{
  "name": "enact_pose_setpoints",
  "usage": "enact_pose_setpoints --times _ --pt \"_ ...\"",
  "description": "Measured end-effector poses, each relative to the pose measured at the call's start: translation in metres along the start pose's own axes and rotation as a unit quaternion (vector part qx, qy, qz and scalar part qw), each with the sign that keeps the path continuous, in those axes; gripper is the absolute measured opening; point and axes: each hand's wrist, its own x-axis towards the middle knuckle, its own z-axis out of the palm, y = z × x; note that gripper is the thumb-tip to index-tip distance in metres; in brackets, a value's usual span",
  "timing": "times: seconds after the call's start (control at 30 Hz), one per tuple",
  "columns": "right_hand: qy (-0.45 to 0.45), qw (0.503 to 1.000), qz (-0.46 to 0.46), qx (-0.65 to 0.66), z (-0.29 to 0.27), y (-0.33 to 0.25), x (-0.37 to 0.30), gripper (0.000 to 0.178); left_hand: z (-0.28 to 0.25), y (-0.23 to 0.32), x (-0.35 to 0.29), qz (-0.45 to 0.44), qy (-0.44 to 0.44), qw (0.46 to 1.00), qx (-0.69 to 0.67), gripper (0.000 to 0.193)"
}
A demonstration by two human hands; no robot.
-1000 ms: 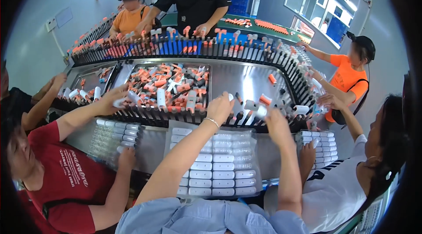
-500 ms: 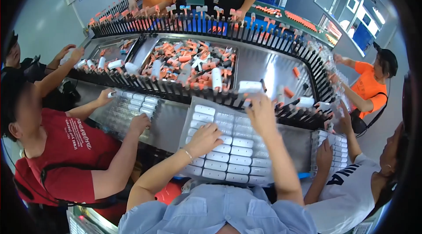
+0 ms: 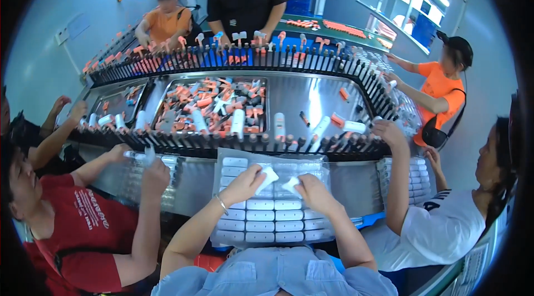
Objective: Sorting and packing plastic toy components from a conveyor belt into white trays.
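Left hand and right hand, in the head view, each pinch a small white piece, the left piece and the right piece, thumb against fingers; the two pieces sit apart over the middle of a clear plastic tray. Good handling, I judge, means a light pinch by the edges, each piece turned level before contact, and wrists lifted clear of the white cases lined up in the tray's nearer rows. Past the tray, a row of black pegs stands between it and the loose white tubes, so reaching there calls for a raised hand. Beyond lies a heap of orange and grey parts on the steel counter. Co-workers in red and white work close on either side, limiting elbow room.
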Motion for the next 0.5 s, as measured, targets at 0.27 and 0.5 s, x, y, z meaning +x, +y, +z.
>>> enact_pose_setpoints --times 0.27,0.5 --pt "0.107 0.970 0.157 0.153 -0.040 0.002 -0.008 0.040 0.044 -0.014 0.012 0.042 0.075 0.991 -0.102 0.042" --pt "0.142 0.973 0.158 0.088 -0.035 0.026 -0.012 0.039 0.041 -0.014 0.010 -0.042 0.067 0.981 -0.175 0.037"
